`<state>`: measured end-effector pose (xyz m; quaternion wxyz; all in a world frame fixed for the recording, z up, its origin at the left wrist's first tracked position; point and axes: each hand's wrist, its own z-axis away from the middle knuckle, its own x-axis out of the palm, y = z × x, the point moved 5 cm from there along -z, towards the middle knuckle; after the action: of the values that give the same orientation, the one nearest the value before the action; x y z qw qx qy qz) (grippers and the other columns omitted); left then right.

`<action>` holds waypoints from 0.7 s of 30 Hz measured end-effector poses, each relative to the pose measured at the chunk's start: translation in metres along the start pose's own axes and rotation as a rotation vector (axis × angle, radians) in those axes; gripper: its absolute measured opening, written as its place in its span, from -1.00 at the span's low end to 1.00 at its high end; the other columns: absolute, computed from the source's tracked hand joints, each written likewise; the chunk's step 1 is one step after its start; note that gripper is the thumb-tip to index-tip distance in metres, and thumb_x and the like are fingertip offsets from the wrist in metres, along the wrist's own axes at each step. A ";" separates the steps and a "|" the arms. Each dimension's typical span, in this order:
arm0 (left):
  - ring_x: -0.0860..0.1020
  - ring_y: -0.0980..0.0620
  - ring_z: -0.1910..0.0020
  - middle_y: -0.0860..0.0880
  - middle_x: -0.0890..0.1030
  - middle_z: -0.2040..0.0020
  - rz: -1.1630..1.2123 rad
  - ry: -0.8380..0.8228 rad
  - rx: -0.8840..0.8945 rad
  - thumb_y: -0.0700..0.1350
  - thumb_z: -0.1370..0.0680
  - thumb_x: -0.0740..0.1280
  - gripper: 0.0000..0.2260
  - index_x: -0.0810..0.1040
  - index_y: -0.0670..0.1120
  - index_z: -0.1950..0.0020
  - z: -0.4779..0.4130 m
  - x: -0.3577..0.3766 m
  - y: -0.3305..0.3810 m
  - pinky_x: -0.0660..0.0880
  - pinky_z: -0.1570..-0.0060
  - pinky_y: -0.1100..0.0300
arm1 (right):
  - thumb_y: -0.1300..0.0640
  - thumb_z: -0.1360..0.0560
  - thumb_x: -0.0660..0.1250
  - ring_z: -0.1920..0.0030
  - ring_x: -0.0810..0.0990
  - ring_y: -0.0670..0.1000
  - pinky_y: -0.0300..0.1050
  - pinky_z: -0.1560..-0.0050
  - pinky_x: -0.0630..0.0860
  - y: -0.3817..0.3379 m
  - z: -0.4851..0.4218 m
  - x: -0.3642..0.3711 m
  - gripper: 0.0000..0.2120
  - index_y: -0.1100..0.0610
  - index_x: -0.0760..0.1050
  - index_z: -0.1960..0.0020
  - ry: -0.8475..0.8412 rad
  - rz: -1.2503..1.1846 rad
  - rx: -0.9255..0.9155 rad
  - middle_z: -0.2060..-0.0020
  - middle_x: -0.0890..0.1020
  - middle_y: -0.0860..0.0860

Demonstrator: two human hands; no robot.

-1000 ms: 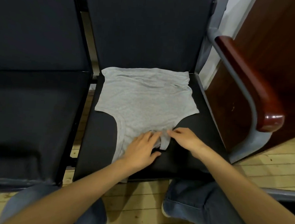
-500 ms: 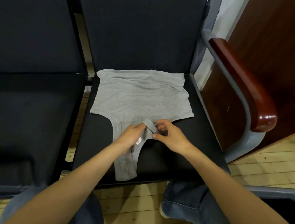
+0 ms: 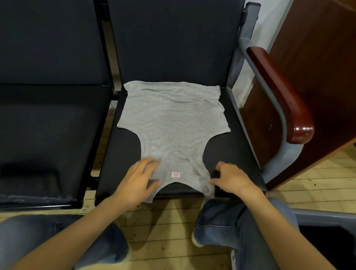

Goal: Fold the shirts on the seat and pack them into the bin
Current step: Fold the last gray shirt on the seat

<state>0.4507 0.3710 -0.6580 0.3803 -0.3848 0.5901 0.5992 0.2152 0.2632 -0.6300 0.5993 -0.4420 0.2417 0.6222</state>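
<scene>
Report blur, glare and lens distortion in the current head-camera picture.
Head view: wide-angle distortion bows the armrest and the seat; a small glare spot sits on the armrest's glossy rounded end; motion blur smears the fingers of the right hand, and slightly the left hand; the grey shirt is sharp and evenly lit.
</scene>
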 end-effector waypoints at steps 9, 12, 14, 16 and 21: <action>0.53 -0.09 -0.20 -0.05 0.55 -0.20 -0.095 0.024 -0.094 0.19 -0.44 0.30 -0.51 0.55 -0.10 -0.23 0.045 0.011 0.002 0.35 -0.28 -0.11 | -0.03 -0.56 0.25 -0.22 0.34 0.15 -0.05 -0.13 0.35 -0.024 0.003 0.019 -0.72 0.18 0.49 -0.07 0.180 -0.255 -0.047 -0.12 0.45 0.12; 0.50 -0.07 -0.20 -0.03 0.54 -0.18 -0.126 0.081 -0.118 0.08 -0.53 0.32 -0.66 0.56 -0.09 -0.20 0.039 0.006 0.012 0.24 -0.34 0.00 | 0.14 -0.52 0.30 0.12 0.43 0.04 -0.10 0.12 0.36 -0.038 0.010 0.011 -0.84 0.16 0.34 0.12 0.286 -0.433 -0.210 0.16 0.43 0.05; 0.46 -0.03 -0.20 -0.01 0.51 -0.18 -0.025 0.159 -0.101 0.01 -0.60 0.24 -0.73 0.55 -0.09 -0.21 0.027 0.000 0.026 0.26 -0.26 0.18 | 0.19 -0.50 0.34 0.31 0.38 -0.05 -0.13 0.27 0.34 -0.039 0.016 0.004 -0.80 0.16 0.29 0.09 0.316 -0.562 -0.236 0.27 0.40 -0.01; 0.40 0.00 -0.27 -0.01 0.46 -0.27 0.063 0.171 -0.028 -0.08 -0.62 0.21 -0.72 0.49 -0.11 -0.31 0.011 -0.001 0.043 0.26 -0.25 0.26 | 0.16 -0.46 0.41 0.23 0.44 -0.06 -0.14 0.24 0.39 -0.037 0.019 0.000 -0.69 0.14 0.31 -0.05 0.236 -0.614 -0.223 0.19 0.44 -0.04; 0.22 -0.08 -0.45 -0.06 0.29 -0.46 0.006 -0.067 0.129 0.04 -0.65 0.05 -0.57 0.23 -0.03 -0.51 -0.011 0.025 0.054 0.10 -0.44 0.06 | 0.04 -0.52 0.35 -0.02 0.47 0.01 -0.10 -0.02 0.43 -0.017 0.021 0.010 -0.61 0.14 0.33 -0.27 0.027 -0.554 -0.071 -0.01 0.45 0.01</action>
<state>0.3914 0.3597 -0.6581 0.4218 -0.3376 0.6156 0.5737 0.2266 0.2885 -0.6240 0.7274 -0.5203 0.0975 0.4366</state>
